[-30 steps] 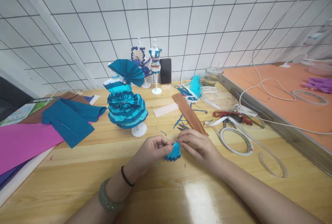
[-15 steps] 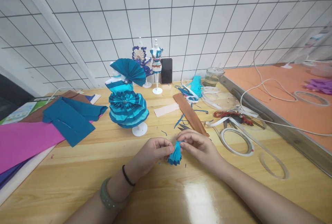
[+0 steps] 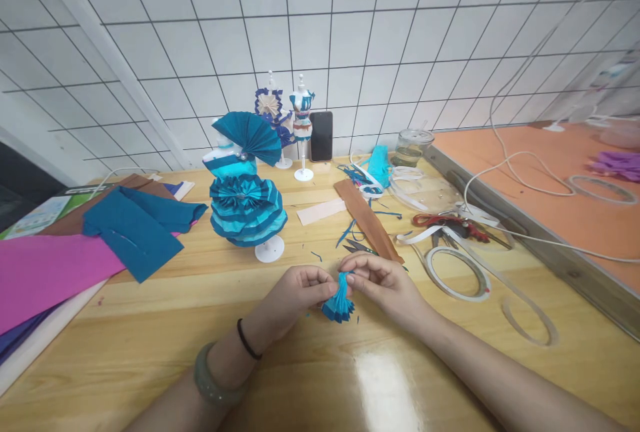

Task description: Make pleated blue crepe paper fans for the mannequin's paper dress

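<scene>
A small pleated paper fan (image 3: 339, 305), bright blue with a darker teal edge, is held between both hands over the table. My left hand (image 3: 305, 292) pinches its left side, while my right hand (image 3: 377, 282) grips the gathered top with thumb and fingers. The frilled edge spreads downward. Just beyond the right hand lie scissors (image 3: 359, 246), partly hidden by it. Left of centre stands a mannequin in a blue crepe paper dress (image 3: 247, 215), with a large teal pleated fan (image 3: 253, 139) at its top.
Two smaller mannequins (image 3: 302, 119) and a phone (image 3: 321, 137) stand by the tiled wall. Brown paper (image 3: 367, 219), blue scraps, a tape roll (image 3: 459, 273) and a glass jar (image 3: 413, 147) lie to the right. Teal (image 3: 140, 232) and pink paper (image 3: 55, 272) cover the left. A cable crosses the right side.
The lower edge of the small pleated fan has spread wider and its gathered top looks more pinched. Both hands stay in nearly the same place.
</scene>
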Motion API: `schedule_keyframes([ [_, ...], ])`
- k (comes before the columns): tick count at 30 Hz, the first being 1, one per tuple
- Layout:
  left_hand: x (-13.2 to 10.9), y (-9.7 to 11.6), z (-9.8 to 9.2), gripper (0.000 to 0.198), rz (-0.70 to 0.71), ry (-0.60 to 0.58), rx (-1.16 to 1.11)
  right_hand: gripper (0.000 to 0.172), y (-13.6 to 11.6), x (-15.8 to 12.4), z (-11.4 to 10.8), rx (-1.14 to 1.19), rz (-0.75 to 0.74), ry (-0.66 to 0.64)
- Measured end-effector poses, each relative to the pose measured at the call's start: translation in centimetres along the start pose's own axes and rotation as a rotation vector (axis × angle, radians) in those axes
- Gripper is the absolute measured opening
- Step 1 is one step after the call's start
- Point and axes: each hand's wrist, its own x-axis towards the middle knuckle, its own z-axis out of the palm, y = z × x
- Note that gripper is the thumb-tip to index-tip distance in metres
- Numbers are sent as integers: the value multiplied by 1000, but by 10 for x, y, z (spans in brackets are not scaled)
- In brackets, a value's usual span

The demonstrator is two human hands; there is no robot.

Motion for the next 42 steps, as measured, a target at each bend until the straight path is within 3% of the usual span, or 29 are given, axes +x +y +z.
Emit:
schedule_keyframes([
  [15, 1, -1, 0, 28, 26, -9, -68, 15, 1, 0, 0, 101, 54, -11],
  [25, 0, 1, 4, 26, 26, -122, -112, 19, -1, 0, 2, 120, 67, 7],
  [30, -1, 2, 5, 21, 21, -143, -156, 32, -2, -1, 2, 99, 108, 10],
  [36, 2, -1, 2, 20, 41, -3, -225, 42, -2, 1, 1, 177, 146, 33],
  [42, 3, 3, 10, 17, 153, 202, -76, 45, 1, 2, 6, 181, 144, 21],
])
